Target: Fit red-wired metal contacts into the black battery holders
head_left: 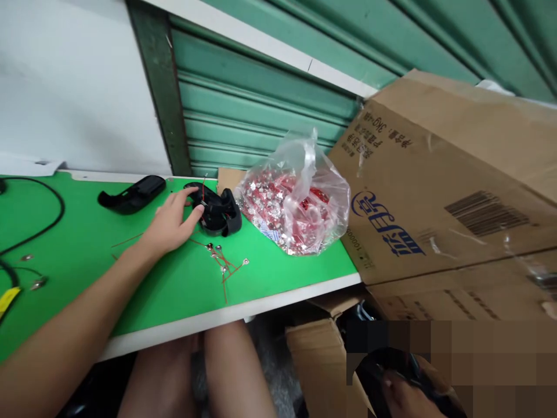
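My left hand reaches over the green tabletop to a black plastic housing. Its thumb and fingertips are on the housing's left end, spaced around it, and a thin red wire stands up there. To the left lies a curved black plastic shell. Several small round metal discs with red wires are scattered in front of the housing. Low at the right, my right hand grips a dark, glossy plastic piece by the open carton; blur and the frame edge hide part of it.
A clear bag of red wires and metal discs rests behind the loose ones. Large cardboard boxes rise on the right, and an open carton stands below the table edge. A black cable curves along the left.
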Demonstrator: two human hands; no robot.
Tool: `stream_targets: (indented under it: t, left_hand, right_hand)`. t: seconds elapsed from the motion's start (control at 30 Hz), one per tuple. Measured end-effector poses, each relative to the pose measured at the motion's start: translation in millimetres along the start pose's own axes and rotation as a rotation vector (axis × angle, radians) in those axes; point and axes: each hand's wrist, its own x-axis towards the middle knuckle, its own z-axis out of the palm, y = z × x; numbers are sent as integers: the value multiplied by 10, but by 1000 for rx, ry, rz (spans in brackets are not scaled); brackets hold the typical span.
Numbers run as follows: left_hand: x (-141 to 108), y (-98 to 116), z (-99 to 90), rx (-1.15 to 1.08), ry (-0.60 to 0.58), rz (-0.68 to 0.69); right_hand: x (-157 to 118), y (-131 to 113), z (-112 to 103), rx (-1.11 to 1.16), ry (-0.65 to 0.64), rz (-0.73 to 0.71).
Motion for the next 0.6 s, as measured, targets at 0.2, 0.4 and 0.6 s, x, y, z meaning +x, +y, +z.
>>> stream_targets:
  t: [0.2, 0.4, 0.6]
  left_hand:
    - [-20, 14, 27, -3, 40, -18]
    - [-28, 54, 25, 12, 51, -1]
    - [-26, 108, 25, 39, 38, -26]
  right_hand:
    - [873, 117, 95, -62, 311, -90]
    - [1452, 170, 138, 54, 89, -87]
    - [1558, 449, 297, 82, 17, -99]
